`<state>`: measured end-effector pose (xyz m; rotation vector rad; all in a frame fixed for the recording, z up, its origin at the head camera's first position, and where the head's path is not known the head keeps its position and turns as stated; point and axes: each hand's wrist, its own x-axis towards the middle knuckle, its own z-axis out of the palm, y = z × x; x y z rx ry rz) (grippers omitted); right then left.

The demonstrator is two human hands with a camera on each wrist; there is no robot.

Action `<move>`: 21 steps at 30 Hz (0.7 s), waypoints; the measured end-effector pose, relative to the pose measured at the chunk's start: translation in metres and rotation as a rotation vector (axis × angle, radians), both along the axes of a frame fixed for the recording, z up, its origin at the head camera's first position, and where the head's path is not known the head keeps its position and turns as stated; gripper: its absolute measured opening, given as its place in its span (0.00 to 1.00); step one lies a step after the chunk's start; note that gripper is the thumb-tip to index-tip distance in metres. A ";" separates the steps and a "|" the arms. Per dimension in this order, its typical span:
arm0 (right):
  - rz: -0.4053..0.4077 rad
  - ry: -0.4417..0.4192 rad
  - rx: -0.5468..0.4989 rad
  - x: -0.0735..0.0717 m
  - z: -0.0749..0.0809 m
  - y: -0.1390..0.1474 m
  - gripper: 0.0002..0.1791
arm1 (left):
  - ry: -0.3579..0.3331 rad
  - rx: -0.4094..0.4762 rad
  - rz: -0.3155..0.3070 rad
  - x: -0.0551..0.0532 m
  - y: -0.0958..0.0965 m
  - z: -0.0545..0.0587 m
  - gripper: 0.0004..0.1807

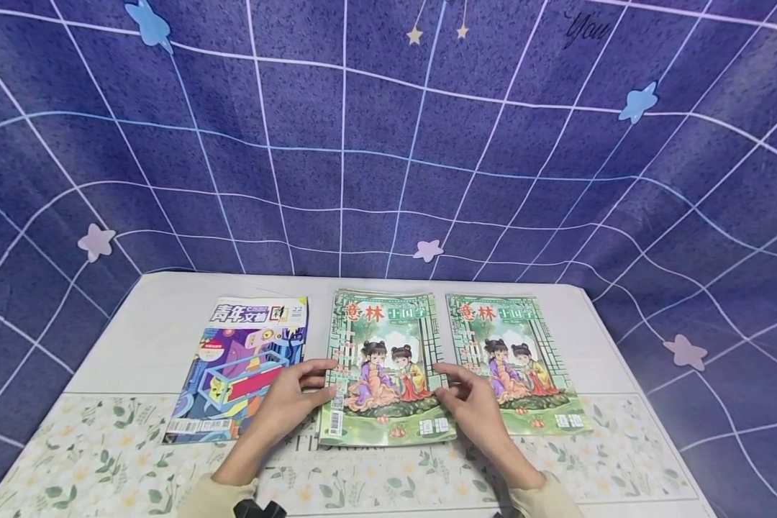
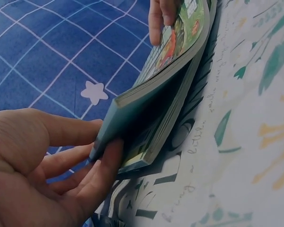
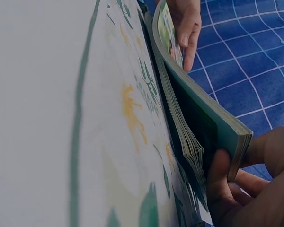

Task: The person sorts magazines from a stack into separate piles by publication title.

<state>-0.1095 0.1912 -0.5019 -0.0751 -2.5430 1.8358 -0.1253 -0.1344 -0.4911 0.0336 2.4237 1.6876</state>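
A green illustrated magazine (image 1: 388, 374) lies in the middle of the head view, with both hands on its side edges. My left hand (image 1: 291, 399) pinches the spine side, one finger reaching under it in the left wrist view. My right hand (image 1: 475, 406) pinches the opposite, page-edge side. Both wrist views show this upper magazine (image 3: 213, 113) bowed, its sides raised above a lower magazine (image 3: 184, 137). A dark gap separates the two at the sides. The lower one is mostly hidden in the head view.
Right of the hands lies a magazine with the same green cover (image 1: 524, 360), close to the right hand. A purple and blue magazine (image 1: 246, 374) lies at left, partly behind the left hand. The white table with a floral mat (image 1: 103, 446) meets a blue grid-patterned cloth (image 1: 311, 173).
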 end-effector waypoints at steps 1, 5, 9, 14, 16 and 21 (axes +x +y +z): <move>-0.001 -0.003 -0.007 0.000 0.000 0.000 0.23 | -0.004 0.006 0.004 0.000 0.000 0.000 0.25; -0.001 -0.010 -0.036 0.001 0.000 0.000 0.24 | -0.033 0.054 0.000 0.001 0.000 0.000 0.27; 0.006 -0.021 -0.050 0.002 -0.001 0.000 0.23 | -0.053 0.101 -0.030 0.001 -0.001 0.000 0.29; 0.005 -0.032 -0.058 0.002 -0.001 0.000 0.23 | -0.036 0.079 -0.047 0.001 -0.001 -0.001 0.29; 0.006 -0.035 -0.060 0.002 -0.002 0.000 0.24 | -0.034 0.070 -0.041 0.001 -0.001 -0.001 0.29; 0.020 -0.039 -0.065 0.001 -0.002 0.000 0.26 | -0.051 0.085 -0.029 0.001 -0.001 -0.001 0.30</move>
